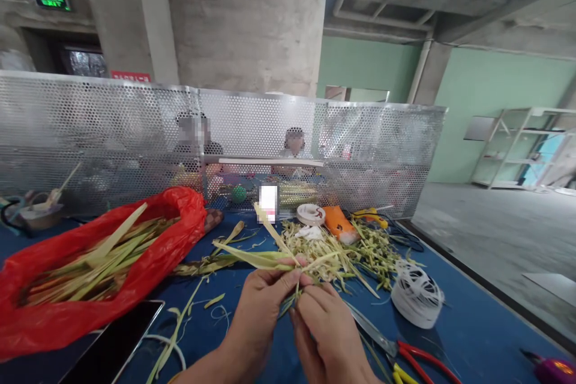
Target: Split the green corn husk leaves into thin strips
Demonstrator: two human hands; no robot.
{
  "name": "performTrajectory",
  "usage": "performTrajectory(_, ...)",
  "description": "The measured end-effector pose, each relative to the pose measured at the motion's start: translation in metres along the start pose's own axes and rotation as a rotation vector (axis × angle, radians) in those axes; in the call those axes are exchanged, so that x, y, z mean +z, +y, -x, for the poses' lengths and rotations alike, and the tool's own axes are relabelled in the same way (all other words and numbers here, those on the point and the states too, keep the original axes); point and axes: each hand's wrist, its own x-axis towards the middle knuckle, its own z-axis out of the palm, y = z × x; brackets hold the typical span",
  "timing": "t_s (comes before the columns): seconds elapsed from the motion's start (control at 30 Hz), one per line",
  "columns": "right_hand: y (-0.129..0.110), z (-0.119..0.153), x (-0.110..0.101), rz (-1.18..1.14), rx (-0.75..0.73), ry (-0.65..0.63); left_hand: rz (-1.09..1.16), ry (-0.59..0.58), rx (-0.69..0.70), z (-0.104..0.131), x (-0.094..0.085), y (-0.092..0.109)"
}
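Note:
Pale green leaf strips are pinched between my two hands above the blue table. My left hand is closed on them, thumb and fingers together. Close beside it, my right hand is closed on the same strips where they cross. Long strip ends stick out to the left, upward and to the right. Behind the hands lies a heap of cut leaf pieces. Scissors with red handles lie just right of my right hand, partly behind it.
A red plastic bag of long leaves stands left. A dark tablet lies front left. At right are a white twine roll, tape roll and orange packet. People sit behind a perforated metal screen.

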Motion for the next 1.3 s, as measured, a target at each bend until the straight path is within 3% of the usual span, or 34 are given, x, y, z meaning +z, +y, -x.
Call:
performTrajectory(0.17, 0.006, -0.006, -0.018, 0.037, -0.030, -0.044, -0.122, 0.021, -0.039, -0.010, -0.009, -0.001)
performTrajectory(0.27, 0.021, -0.015, -0.035, 0.081, 0.127, 0.034, -0.181, -0.001, -0.018, -0.012, -0.013, 0.003)
performTrajectory(0.47, 0.049, -0.023, -0.037, -0.059, 0.208, -0.157, -0.203, -0.157, -0.074, -0.012, -0.011, 0.003)
performTrajectory(0.73, 0.039, -0.020, -0.043, 0.096, 0.233, -0.266, -0.270, -0.220, -0.041, -0.016, -0.012, -0.003)
performTrajectory(1.07, 0.024, -0.022, -0.049, 0.040, 0.299, -0.315, -0.443, -0.143, 0.098, -0.021, -0.011, -0.008)
performTrajectory(1.17, 0.024, -0.023, -0.049, -0.048, 0.397, -0.336, -0.479, -0.114, 0.096, -0.022, -0.011, -0.008)
performTrajectory(1.3, 0.036, -0.024, -0.042, -0.282, 0.640, -0.311, -0.472, -0.124, -0.028, -0.018, -0.009, -0.007)
